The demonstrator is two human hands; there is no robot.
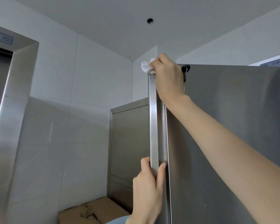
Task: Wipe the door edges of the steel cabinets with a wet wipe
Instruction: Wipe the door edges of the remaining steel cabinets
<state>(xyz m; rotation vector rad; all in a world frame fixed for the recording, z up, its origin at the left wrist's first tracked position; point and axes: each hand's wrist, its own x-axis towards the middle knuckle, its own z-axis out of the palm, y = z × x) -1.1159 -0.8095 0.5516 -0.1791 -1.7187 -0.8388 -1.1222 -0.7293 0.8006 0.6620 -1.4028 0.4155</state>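
white tiled walls (90,70) — plain ceiling (120,21)

Right arm stretched up and forward, bare forearm rising from lower right, wrist bent. Right hand (166,75) closed, fingers curled around a wipe (146,67), pressing at door (153,118) top corner. Left hand (148,188) lower, raised from below, thumb on one side and fingers on the other, pinching the door edge.

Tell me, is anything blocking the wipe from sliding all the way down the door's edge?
Yes. The right hand presses the wet wipe on the top of the door edge. Lower down, the left hand grips that same edge, right in the wipe's path.
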